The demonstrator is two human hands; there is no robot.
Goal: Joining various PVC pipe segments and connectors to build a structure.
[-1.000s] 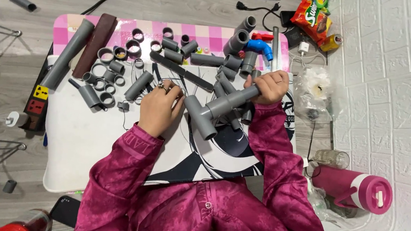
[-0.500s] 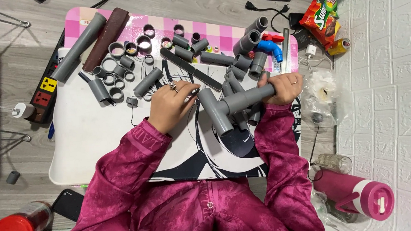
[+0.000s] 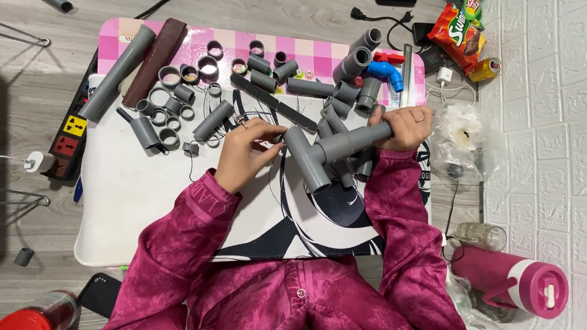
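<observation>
- Currently, the right hand (image 3: 404, 127) is wrapped tight around the right end of a grey pipe assembly (image 3: 327, 152), which is held just above the middle of the low table (image 3: 123, 197).
- Assembly form: a grey tee fitting (image 3: 304, 156) with a straight grey pipe running from its side outlet to the right, into the right fist. The tee's long body lies tilted, its near end pointing toward the person; the far end is open and sits beside the left hand.
- Surface: matte, uniform grey plastic, with thicker collars at the tee's sockets.
- The left hand (image 3: 246, 152) is narrowed to a pinch, fingertips meeting on a small pale piece (image 3: 265, 144) right at the far end of the tee; what the piece is cannot be told.
- Beyond the hands, on the far part of the table, lie loose grey rings (image 3: 166, 119), short pipe pieces (image 3: 212, 119), a long grey pipe (image 3: 118, 72) at far left, and a blue elbow (image 3: 388, 73) at far right.
</observation>
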